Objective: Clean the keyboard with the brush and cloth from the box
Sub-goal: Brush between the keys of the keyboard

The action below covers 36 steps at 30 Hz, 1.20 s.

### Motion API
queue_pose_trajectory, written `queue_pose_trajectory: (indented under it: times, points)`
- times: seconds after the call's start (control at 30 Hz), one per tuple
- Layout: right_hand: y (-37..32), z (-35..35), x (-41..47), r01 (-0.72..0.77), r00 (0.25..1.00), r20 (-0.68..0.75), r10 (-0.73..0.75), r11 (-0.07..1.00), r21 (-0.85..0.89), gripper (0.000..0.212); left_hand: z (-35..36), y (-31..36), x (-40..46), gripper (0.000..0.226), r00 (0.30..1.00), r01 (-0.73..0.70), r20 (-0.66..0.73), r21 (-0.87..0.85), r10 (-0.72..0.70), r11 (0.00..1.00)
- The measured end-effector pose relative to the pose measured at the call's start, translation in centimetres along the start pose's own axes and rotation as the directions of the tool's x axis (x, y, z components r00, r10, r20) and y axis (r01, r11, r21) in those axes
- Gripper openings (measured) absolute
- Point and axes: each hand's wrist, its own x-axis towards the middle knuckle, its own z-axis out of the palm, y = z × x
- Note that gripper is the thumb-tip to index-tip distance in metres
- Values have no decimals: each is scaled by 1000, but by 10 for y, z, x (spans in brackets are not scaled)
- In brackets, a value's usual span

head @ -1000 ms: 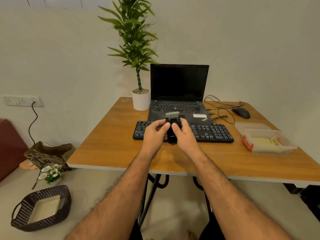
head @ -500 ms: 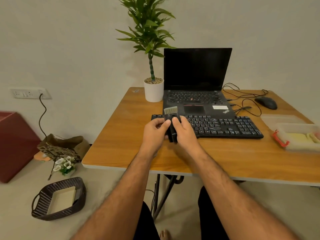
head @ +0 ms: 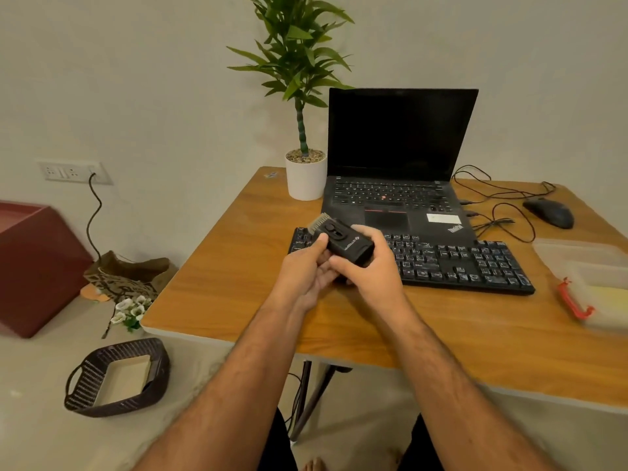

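Brush (head: 343, 240) is now tipped from upright to lying diagonal, bristles up-left, over the keyboard (head: 452, 263) left end. Left hand (head: 306, 270) and right hand (head: 368, 263) both grip its black body. Looks ready for sweeping. Box (head: 598, 294) with cloth sits at table (head: 238, 266) right edge; laptop (head: 401, 185) just behind the keyboard, crowding far-row strokes.

black keyboard (head: 452, 263), black brush (head: 346, 243), orange-brown table (head: 238, 266)
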Motion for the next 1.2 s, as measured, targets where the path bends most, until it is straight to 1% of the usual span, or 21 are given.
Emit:
queue_pose_trajectory:
  times: [0.03,0.07,0.1,0.13,0.17,0.2,0.27,0.3,0.33,0.4,0.43,0.5,0.57,0.73,0.83,0.9,1.0,1.1,1.17,1.2]
  points:
    - [-1,-4,6,15,999,-33,-15,1000,1,56,1,0,4,18,999,-36,10,84,36,996]
    - [-1,-9,12,24,998,-63,-24,1000,-2,51,-3,2,8,18,992,-121,9,244,123,962]
    - [0,-13,20,19,996,-92,-20,1000,-10,49,-9,5,15,18,966,-232,2,442,258,866]
    - [1,-17,29,7,993,-119,-10,1000,-24,47,-19,9,23,19,916,-312,-1,625,401,716]
    - [1,-21,40,-15,990,-140,8,999,-48,45,-30,13,30,21,861,-332,0,756,508,564]
    - [1,-24,52,-35,988,-151,22,996,-84,41,-43,15,36,26,829,-317,10,832,559,455]
    - [-1,-26,76,-65,988,-151,38,981,-183,38,-66,17,45,51,824,-254,62,929,563,269]
    - [-1,-25,88,-74,990,-134,43,968,-240,39,-75,17,51,66,839,-232,113,959,532,162]
    - [0,-22,100,-82,993,-106,52,948,-307,41,-82,16,56,81,861,-221,158,972,483,75]
    - [5,-14,118,-107,994,-56,92,897,-428,44,-86,16,62,104,908,-228,225,973,354,-33]
    - [8,-10,126,-118,993,-32,116,874,-471,47,-88,16,65,110,919,-245,252,968,303,-60]
    - [14,-4,134,-126,988,5,155,821,-557,53,-88,14,68,110,926,-262,278,960,255,-96]
    - [15,-1,136,-124,984,25,178,777,-618,54,-89,13,69,104,918,-271,294,955,266,-121]
    - [11,-1,134,-119,974,55,220,701,-703,58,-90,12,66,96,906,-281,304,952,294,-120]
    - [5,-4,127,-126,961,87,262,696,-707,54,-92,10,57,99,907,-290,297,954,298,-71]
    - [3,-8,118,-114,959,105,264,696,-709,51,-93,7,48,101,905,-305,305,951,298,-49]
    - [3,-15,99,-89,962,121,244,702,-707,48,-97,0,33,95,900,-330,327,943,290,-38]
    - [3,-21,82,-75,969,127,211,744,-664,44,-101,-2,22,92,886,-365,367,929,284,-63]
    - [-1,-20,76,-57,977,124,172,775,-629,42,-101,-3,20,103,876,-395,412,911,252,-115]
    - [-5,-18,74,-41,981,127,147,797,-602,40,-101,-3,21,112,878,-395,425,903,218,-170]
